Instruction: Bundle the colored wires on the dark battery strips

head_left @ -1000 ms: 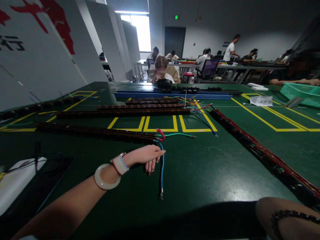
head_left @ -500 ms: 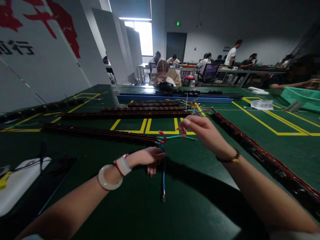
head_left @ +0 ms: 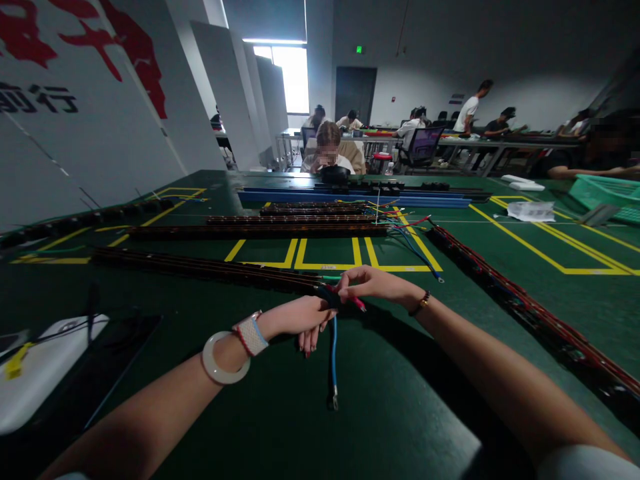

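A long dark bar with copper-coloured strips (head_left: 215,268) lies across the table, with cables leaving its right end. Beside that end, my left hand (head_left: 300,316) pinches the blue cable (head_left: 335,353) near its root, its other fingers hanging loosely below. The blue cable droops toward me and ends in a metal ring lug. My right hand (head_left: 375,283) has its fingertips closed at the red cable (head_left: 358,303), whose tip sticks out beneath them. A short piece of green cable (head_left: 331,277) shows behind; the rest is hidden by my right hand.
More dark bars (head_left: 260,231) with coloured wires lie beyond, among yellow floor-style lines. A long wired bar (head_left: 510,297) runs along the right. A white device (head_left: 55,373) is at left; a green basket (head_left: 605,197) stands far right. People sit at tables behind.
My right hand has come down and left to the cables, its fingers closing at the red one, which now points lower right. My left hand stays at the blue cable.
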A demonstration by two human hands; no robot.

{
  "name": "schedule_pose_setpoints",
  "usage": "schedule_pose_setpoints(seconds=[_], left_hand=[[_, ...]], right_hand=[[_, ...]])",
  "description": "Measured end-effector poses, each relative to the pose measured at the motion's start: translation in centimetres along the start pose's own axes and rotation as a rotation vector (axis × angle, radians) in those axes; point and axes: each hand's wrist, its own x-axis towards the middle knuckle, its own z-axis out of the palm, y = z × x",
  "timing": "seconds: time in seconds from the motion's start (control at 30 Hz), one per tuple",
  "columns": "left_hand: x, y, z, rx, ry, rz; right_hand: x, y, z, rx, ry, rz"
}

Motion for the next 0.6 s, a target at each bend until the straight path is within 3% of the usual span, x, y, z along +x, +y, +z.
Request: schedule_pose_setpoints(seconds=[0.13,0.33,0.47,0.6], left_hand=[[0.0,0.1,0.1,0.004,0.021,0.004],[0.1,0.3,0.3,-0.076,-0.035,0.0],[0.4,0.4,0.9,-0.234,-0.037,0.022],[0.4,0.6,1.5,-0.335,0.068,0.086]], right_hand=[[-0.8,0.2,-0.5,-0.269,0.024,0.019],[-2.0,1.4,-1.5,-0.708,0.178,0.321],[-2.1,1.8,-1.8,-0.812,0.175,0.39],[-1.8,1.8,-1.8,-0.804,0.128,0.393]])
